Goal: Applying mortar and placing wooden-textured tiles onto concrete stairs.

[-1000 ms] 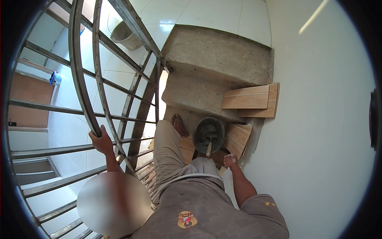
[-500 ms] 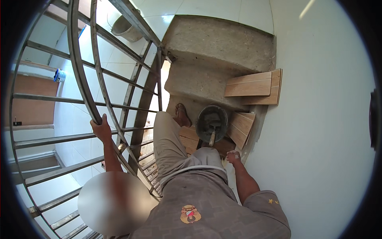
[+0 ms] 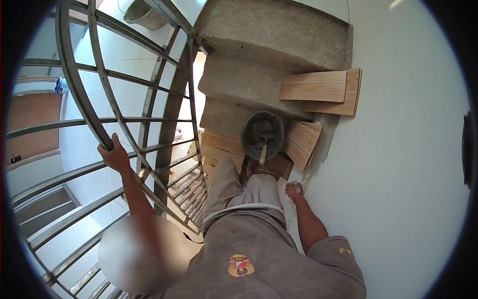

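Note:
My left hand [image 3: 117, 155] is wrapped round the curved metal handrail [image 3: 74, 94] at my left. My right hand [image 3: 294, 190] hangs low beside the white wall, fingers curled, with no object visible in it. A pale patch shows on its back. Ahead of my legs a black bucket [image 3: 244, 135] stands on the stairs. Inside it are grey wet mix and a trowel [image 3: 263, 153], its handle leaning over the near rim. Wood-look tile pieces [image 3: 302, 142] lean right of the bucket, nearest my right hand.
Bare concrete steps [image 3: 239, 74] rise ahead. More wood-look planks [image 3: 318, 85] lie stacked on a step against the white wall [image 3: 398, 149]. Beyond the railing, another bucket [image 3: 144, 16] stands on a light tiled floor. A gap runs between the stairs and railing.
My left leg has drawn back from the step ahead, and its foot is out of sight. The view has shifted slightly. My left hand keeps hold of the handrail.

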The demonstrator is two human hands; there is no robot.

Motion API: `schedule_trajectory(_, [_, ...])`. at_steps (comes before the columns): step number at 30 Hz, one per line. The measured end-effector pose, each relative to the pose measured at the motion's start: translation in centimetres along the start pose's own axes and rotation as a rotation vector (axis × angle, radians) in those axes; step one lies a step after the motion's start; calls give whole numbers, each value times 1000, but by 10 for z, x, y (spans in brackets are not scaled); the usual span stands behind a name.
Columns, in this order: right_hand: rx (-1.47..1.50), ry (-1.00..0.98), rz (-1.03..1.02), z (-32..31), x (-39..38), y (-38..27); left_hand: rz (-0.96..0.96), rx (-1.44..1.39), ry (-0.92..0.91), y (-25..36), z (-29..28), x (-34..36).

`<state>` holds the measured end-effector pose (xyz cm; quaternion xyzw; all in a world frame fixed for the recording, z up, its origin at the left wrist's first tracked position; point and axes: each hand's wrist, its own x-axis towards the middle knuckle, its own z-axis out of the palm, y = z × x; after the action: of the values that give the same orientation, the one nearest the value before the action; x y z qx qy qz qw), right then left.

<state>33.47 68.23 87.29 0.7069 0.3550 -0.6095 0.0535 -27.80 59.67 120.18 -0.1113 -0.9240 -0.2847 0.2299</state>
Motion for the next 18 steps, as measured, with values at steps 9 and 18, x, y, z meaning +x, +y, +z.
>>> schedule_trajectory(9, [-111, 8, 0, -3, 18, -9, -3, 20, 92, -11, 7, 2])
schedule_trajectory(18, [-326, -321, 21, 33, 46, -61, 134, -138, 53, -20, 9, -4])
